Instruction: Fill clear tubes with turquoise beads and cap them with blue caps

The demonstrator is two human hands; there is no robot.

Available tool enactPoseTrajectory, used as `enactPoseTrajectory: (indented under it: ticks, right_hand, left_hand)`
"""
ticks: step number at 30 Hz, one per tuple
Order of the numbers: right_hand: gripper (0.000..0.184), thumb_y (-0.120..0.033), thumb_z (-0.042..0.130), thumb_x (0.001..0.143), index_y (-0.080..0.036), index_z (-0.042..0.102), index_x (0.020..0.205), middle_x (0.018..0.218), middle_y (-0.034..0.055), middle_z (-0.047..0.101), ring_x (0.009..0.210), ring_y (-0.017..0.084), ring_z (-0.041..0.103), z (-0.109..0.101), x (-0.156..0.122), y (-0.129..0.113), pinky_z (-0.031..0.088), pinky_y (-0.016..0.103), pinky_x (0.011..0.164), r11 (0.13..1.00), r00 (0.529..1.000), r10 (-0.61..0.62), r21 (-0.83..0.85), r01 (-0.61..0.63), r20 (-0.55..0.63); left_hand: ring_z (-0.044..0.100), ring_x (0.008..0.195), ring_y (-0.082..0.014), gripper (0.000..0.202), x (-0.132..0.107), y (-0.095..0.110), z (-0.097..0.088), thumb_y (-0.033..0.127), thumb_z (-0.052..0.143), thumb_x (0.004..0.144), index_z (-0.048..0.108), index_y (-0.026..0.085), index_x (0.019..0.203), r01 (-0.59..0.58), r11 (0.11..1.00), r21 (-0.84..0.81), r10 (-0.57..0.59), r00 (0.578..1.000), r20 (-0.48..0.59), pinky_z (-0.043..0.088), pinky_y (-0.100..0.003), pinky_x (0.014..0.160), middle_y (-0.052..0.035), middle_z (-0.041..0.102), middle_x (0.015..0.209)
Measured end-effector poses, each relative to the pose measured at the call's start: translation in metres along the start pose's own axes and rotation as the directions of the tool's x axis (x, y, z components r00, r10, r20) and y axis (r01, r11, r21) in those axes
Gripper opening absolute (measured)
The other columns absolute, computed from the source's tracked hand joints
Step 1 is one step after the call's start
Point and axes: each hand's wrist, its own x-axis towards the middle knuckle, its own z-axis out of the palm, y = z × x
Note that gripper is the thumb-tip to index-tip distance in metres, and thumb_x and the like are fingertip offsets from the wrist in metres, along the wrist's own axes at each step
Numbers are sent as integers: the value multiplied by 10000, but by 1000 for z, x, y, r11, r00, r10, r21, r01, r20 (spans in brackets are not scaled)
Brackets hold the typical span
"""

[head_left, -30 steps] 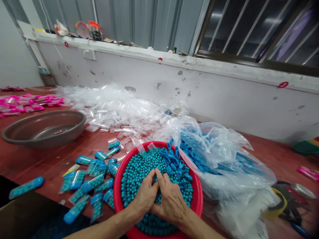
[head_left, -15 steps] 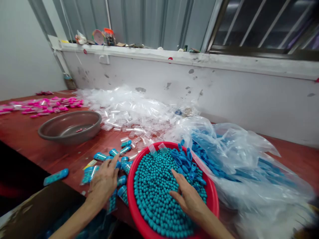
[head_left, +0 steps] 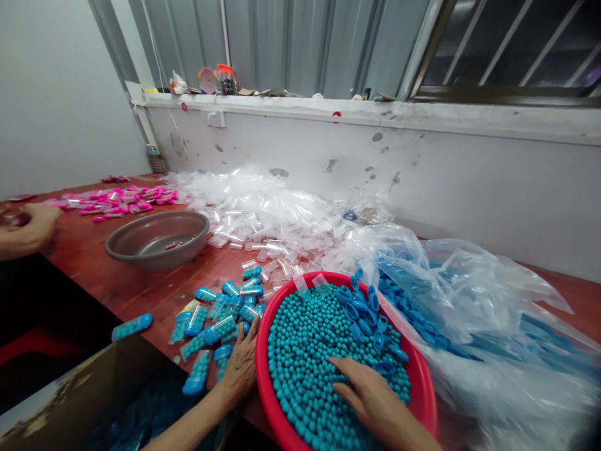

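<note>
A red basin (head_left: pixel 263 376) full of small teal beads (head_left: pixel 300 351) stands in front of me. My left hand (head_left: pixel 241 366) lies against the basin's left rim, fingers stretched out, with nothing visible in it. Close beside it is a heap of clear tubes with blue caps (head_left: pixel 220 329), filled with teal beads. Over the beads my right hand (head_left: pixel 366 391) hovers or touches them, thumb and forefinger apart, holding nothing I can see. Loose blue caps (head_left: pixel 364 313) rest on the beads at the basin's back right. Two clear empty tubes (head_left: pixel 301 285) lean at its back rim.
Behind lies a pile of clear tubes (head_left: pixel 263 200). Plastic bags of blue caps (head_left: pixel 451 300) fill the right. A grey basin (head_left: pixel 113 250), pink-capped tubes (head_left: pixel 122 199) and a co-worker's hand (head_left: pixel 32 228) are at left. An open cardboard box (head_left: pixel 70 388) sits below the table edge.
My left hand has moved from over the capped tubes to the red basin's left rim. My right hand stays over the beads. A co-worker's hand has come into view at far left.
</note>
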Motion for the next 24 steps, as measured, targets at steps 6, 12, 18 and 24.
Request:
enactPoseTrajectory:
  ticks: [6, 12, 18, 24]
  right_hand:
    - [349, -298, 455, 836, -197, 526, 1163, 1101, 76, 605, 993, 208, 563, -7, -4, -8, 432, 276, 846, 998, 999, -40, -42, 40, 16]
    - [316, -299, 442, 846, -193, 548, 1124, 1057, 60, 629, 980, 199, 569, -35, 37, -31, 416, 283, 851, 998, 988, -63, -33, 59, -144]
    - [572, -267, 533, 773, -73, 337, 1275, 1164, 188, 522, 1057, 264, 499, -31, 135, -44, 407, 345, 846, 975, 966, 19, -208, -75, -258]
    - [310, -128, 377, 819, -111, 484, 1110, 1051, 145, 581, 969, 245, 516, -23, 141, -33, 342, 399, 873, 976, 978, -74, -216, 31, -196]
  left_hand:
    - [272, 1245, -333, 462, -1, -39, 0, 181, 400, 780, 458, 265, 1230, 20, 924, 381, -90, 982, 166, 181, -563, 966, -80, 422, 1322]
    - [584, 905, -229, 328, 31, -34, -39, 197, 341, 827, 594, 179, 1033, 297, 929, 221, -286, 955, -82, 413, -373, 818, -84, 658, 971]
    - [549, 984, -202, 335, 84, 8, -60, 206, 356, 842, 489, 136, 1142, 100, 991, 84, -72, 956, -283, 432, -312, 835, -109, 584, 1102]
    - [334, 1197, -312, 455, 107, 32, -53, 68, 337, 812, 389, 209, 1242, -306, 861, 405, 345, 938, -23, 296, -496, 931, -111, 433, 1272]
